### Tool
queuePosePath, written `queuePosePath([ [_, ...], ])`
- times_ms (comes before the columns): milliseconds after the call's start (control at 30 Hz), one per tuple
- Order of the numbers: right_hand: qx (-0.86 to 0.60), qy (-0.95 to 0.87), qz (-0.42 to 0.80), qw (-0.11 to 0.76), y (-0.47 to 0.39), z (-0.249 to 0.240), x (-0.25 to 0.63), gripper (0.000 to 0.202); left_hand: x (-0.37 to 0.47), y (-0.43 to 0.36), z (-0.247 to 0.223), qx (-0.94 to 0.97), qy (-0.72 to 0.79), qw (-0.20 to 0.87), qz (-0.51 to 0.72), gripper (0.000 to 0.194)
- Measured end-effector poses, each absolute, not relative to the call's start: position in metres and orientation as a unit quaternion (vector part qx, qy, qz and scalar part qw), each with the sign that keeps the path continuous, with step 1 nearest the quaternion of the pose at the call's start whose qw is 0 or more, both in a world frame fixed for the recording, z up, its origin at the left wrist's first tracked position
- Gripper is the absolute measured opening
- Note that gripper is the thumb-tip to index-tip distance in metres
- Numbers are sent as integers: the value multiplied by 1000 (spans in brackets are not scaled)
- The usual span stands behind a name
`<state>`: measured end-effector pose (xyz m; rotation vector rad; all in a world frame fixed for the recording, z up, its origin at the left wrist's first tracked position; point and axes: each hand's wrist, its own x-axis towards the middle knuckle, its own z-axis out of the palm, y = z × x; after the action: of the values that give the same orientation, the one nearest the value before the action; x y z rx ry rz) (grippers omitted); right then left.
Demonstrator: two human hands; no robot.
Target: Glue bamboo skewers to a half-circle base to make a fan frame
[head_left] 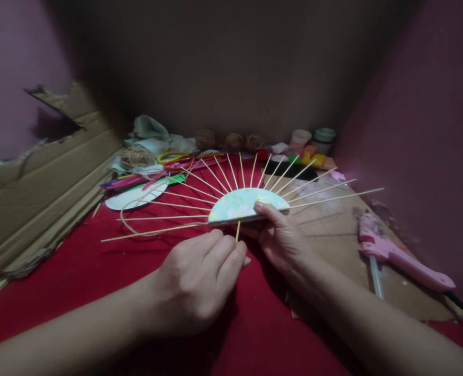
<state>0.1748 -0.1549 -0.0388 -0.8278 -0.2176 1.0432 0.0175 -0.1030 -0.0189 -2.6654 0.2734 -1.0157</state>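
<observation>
A half-round piece (239,202) covered in pale green patterned material is held up over the red cloth, with several thin wooden sticks (321,200) fanning out from its curved edge. My right hand (284,235) pinches its right end, thumb on top and fingers beneath. Below the straight edge, my left hand (204,277) is closed around a short stick (238,231) that points up to the middle of that edge. A loop of twine (127,222) hangs by the lowest sticks on the left.
On the right a pink glue gun (404,258) lies on a brown board (333,230). Balls of twine (234,141), scissors (174,159), cups (300,140) and a white cut-out (137,197) line the back. Cardboard (47,183) leans at the left.
</observation>
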Motion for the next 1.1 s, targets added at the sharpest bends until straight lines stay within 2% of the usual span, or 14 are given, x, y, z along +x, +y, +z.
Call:
queuePosePath([
  [233,-380,-107,476,786,-156,-39,174,17,19,-106,-20,-922,76,139,-354,19],
  [533,-371,-100,460,801,-154,-38,175,19,20,-106,-20,-914,58,169,-365,17],
  [1100,-377,-104,456,800,-153,-40,181,18,15,-104,-18,-911,89,153,-373,23],
])
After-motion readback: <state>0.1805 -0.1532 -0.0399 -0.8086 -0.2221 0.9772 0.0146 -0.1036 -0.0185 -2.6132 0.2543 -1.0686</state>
